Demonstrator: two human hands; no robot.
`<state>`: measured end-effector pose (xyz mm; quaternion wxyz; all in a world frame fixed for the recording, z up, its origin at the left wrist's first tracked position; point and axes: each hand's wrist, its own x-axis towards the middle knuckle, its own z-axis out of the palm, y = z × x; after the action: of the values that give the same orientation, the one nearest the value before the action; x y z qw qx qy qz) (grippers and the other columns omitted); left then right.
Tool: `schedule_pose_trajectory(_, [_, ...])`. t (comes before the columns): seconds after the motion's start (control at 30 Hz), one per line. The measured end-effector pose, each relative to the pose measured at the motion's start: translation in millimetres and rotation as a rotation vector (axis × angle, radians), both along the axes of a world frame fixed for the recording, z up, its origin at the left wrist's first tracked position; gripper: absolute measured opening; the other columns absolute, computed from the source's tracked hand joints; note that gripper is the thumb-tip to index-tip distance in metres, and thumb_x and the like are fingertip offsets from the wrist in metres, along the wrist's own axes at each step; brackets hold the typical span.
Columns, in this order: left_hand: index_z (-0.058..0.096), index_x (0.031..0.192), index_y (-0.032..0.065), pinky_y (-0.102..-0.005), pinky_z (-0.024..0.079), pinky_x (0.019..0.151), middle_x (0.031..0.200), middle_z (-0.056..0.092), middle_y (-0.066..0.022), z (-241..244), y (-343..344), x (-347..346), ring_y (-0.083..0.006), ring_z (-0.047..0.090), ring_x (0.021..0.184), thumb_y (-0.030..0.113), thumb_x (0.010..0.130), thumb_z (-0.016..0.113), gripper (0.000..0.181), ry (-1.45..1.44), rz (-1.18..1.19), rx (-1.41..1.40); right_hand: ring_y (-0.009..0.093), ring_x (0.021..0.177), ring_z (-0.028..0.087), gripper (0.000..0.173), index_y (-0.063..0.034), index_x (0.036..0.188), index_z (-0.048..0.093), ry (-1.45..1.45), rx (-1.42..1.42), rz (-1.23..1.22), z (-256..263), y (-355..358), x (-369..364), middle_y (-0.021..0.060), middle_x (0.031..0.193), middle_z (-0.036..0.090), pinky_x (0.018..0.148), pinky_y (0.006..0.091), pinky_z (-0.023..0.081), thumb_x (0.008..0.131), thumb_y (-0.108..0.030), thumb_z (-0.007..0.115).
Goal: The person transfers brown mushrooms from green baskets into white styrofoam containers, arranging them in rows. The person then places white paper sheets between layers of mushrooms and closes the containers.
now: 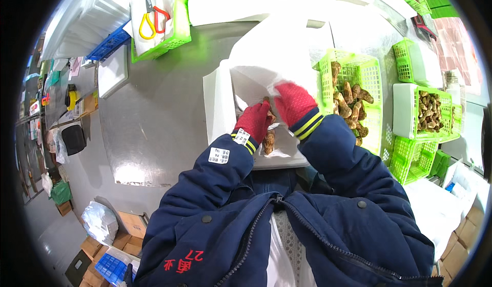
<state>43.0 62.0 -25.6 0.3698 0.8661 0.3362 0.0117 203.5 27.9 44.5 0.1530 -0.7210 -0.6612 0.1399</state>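
Note:
A white box (218, 106) lined with white paper (253, 77) lies in front of me, with brown mushrooms inside. My left hand (253, 121), in a red knit glove, reaches into the box with its fingers closed on a mushroom (271, 116), partly hidden by the glove. Just below, another mushroom (269, 142) rests lengthwise on the lining. My right hand (295, 101), gloved alike and slightly blurred, hovers at the box's right side by the paper; whether it pinches the paper is unclear. Right of it, a green basket (369, 66) holds several loose mushrooms (348, 104).
Yellow-and-red-handled scissors (152, 21) lie on a white lid in a green crate (178, 43) at the upper left. A metal table (153, 114) extends left. Farther right stand a basket of small mushrooms (429, 112) and a green basket (413, 160).

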Motion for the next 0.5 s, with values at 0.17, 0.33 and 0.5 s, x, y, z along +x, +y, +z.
schedule_pose_trajectory(0.17, [0.040, 0.126, -0.0018, -0.0449, 0.044, 0.083, 0.109, 0.056, -0.0199, 2.7, -3.8, 0.3, -0.0383, 0.053, 0.098, 0.021, 0.084, 0.055, 0.050, 0.012, 0.023, 0.121, 0.032, 0.093, 0.056, 0.031, -0.0125, 0.106, 0.055, -0.223, 0.071, -0.093, -7.8, 41.1, 29.7, 0.0104, 0.100, 0.057, 0.071, 0.0447, 0.048, 0.075, -0.012, 0.057])
schedule_pose_trajectory(0.33, [0.048, 0.125, 0.0115, -0.0440, 0.044, 0.086, 0.116, 0.053, -0.0134, 24.8, 12.4, 1.0, -0.0351, 0.051, 0.103, 0.019, 0.076, 0.064, 0.052, -0.145, 0.154, 0.336, 0.030, 0.088, 0.057, 0.017, -0.0134, 0.089, 0.061, -0.231, 0.142, 0.077, -30.1, 46.5, 47.2, 0.0079, 0.090, 0.058, 0.067, 0.0415, 0.048, 0.074, -0.011, 0.056])
schedule_pose_trajectory(0.5, [0.061, 0.107, 0.0125, -0.0423, 0.045, 0.081, 0.104, 0.061, -0.0107, 52.5, 77.7, 9.9, -0.0283, 0.056, 0.100, 0.021, 0.068, 0.070, 0.041, -0.134, 0.086, 0.794, 0.026, 0.083, 0.057, 0.010, -0.0137, 0.079, 0.063, -0.316, 0.195, 0.183, -28.8, 23.1, 36.8, 0.0052, 0.084, 0.058, 0.064, 0.0400, 0.045, 0.071, -0.013, 0.058])
